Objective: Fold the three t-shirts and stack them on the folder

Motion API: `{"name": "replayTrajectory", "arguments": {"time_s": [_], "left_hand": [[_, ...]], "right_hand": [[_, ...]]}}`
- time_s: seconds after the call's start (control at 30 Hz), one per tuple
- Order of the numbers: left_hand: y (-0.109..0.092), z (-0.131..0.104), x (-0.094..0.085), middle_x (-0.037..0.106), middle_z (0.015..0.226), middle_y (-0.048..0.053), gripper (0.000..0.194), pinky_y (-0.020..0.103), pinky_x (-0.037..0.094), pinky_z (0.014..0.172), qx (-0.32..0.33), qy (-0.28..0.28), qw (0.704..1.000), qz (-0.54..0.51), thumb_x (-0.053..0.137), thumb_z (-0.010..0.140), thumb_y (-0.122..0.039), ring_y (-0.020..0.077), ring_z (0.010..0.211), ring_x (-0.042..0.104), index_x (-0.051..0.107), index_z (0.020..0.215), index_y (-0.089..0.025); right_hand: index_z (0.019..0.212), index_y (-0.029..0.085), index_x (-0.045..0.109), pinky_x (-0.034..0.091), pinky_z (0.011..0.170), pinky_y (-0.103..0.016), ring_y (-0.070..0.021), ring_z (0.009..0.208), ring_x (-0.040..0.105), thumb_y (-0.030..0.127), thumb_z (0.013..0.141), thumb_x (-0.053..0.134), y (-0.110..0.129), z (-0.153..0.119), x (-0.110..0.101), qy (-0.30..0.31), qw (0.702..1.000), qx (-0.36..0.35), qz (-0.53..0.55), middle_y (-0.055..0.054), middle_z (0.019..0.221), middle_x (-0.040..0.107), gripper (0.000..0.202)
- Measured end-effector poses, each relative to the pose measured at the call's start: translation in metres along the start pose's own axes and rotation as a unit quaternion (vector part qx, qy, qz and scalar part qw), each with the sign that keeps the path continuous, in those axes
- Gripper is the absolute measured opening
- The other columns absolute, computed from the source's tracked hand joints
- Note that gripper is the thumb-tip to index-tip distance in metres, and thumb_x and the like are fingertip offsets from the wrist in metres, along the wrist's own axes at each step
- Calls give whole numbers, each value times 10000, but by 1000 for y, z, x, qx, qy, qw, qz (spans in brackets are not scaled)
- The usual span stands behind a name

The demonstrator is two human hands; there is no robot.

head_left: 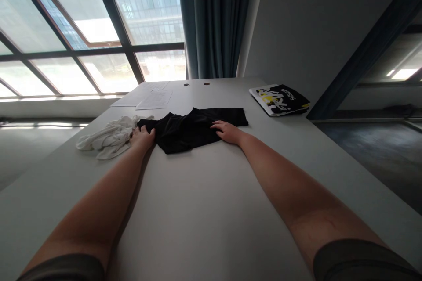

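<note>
Both arms are stretched far out across the bench (211,210), and the hands are well apart, one at each end of a black garment (194,128). The left hand (143,136) presses on the garment's left edge, its fingers curled at the cloth, though whether they actually pinch it I cannot tell. The right hand (227,131) lies flat and spread on the right part, palm down, which looks like a way to pin the fabric against the bench. The garment is crumpled toward the left and smoother on the right. Just beside the left hand lies a rumpled white cloth (108,139), touching the black one's corner. Farther back lie sheets of paper (154,99), and off to the right a black and yellow printed packet (280,99). No containers anywhere in view.
</note>
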State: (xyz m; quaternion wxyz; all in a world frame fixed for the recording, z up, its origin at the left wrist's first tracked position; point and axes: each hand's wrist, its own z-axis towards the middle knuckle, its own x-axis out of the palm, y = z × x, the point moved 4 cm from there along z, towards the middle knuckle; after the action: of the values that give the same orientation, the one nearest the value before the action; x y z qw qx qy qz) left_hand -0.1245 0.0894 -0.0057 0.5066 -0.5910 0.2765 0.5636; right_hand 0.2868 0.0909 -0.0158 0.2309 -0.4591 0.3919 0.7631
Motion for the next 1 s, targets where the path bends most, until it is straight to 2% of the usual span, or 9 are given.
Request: {"name": "replayTrajectory", "arguments": {"time_s": [0.2, 0.33, 0.43, 0.53, 0.67, 0.87, 1.0], "left_hand": [[19, 7, -13, 422, 1616, 259, 785, 721, 316, 1171, -61, 4, 998, -2, 337, 959, -640, 464, 1484, 398, 478, 1551, -143], [32, 17, -13, 435, 1618, 246, 777, 713, 326, 1174, -52, 11, 999, -9, 353, 953, -628, 452, 1482, 411, 480, 1561, -162], [32, 22, -7, 422, 1625, 265, 794, 677, 318, 1203, 2, 12, 1000, -4, 378, 952, -606, 450, 1511, 377, 475, 1560, -105], [24, 20, 1, 383, 1651, 267, 803, 619, 279, 1249, 70, 24, 997, 23, 357, 975, -590, 424, 1551, 327, 443, 1574, -63], [8, 10, 6, 392, 1659, 229, 785, 566, 275, 1264, 128, 45, 990, 27, 344, 1001, -591, 395, 1538, 370, 392, 1611, -99], [-9, -5, 1, 441, 1645, 161, 779, 442, 305, 1271, 243, 79, 967, -3, 375, 999, -611, 331, 1510, 429, 384, 1626, -149], [-12, -8, 0, 454, 1631, 161, 818, 452, 304, 1275, 278, 89, 956, -12, 417, 968, -644, 342, 1496, 441, 399, 1624, -156]], "right_hand": [[1330, 177, 732, 339, 1283, -368, -225, 1439, 497, 97, 926, 606, -1, 0, -2, -4, 1000, 8, 13, -98, 1512, 544, 431], [1320, 174, 736, 342, 1281, -373, -225, 1443, 494, 90, 919, 615, 0, 0, -3, -7, 1000, 9, 15, -102, 1503, 553, 428], [1322, 176, 735, 346, 1279, -379, -225, 1441, 497, 86, 919, 613, 2, -1, -4, -7, 1000, 12, 13, -104, 1500, 555, 431], [1324, 175, 732, 345, 1279, -375, -222, 1437, 501, 88, 925, 613, 4, -2, -6, -3, 1000, 16, 10, -100, 1506, 550, 425], [1314, 179, 737, 341, 1280, -367, -216, 1437, 500, 95, 927, 615, 5, -2, -6, -4, 1000, 19, 10, -94, 1503, 553, 415], [1310, 180, 739, 345, 1277, -367, -220, 1434, 502, 100, 921, 616, 5, -2, -6, -5, 1000, 16, 10, -93, 1499, 557, 416], [1314, 158, 735, 353, 1271, -367, -226, 1427, 509, 101, 929, 618, 5, -2, -6, -5, 1000, 18, -1, -109, 1495, 556, 407]]}}
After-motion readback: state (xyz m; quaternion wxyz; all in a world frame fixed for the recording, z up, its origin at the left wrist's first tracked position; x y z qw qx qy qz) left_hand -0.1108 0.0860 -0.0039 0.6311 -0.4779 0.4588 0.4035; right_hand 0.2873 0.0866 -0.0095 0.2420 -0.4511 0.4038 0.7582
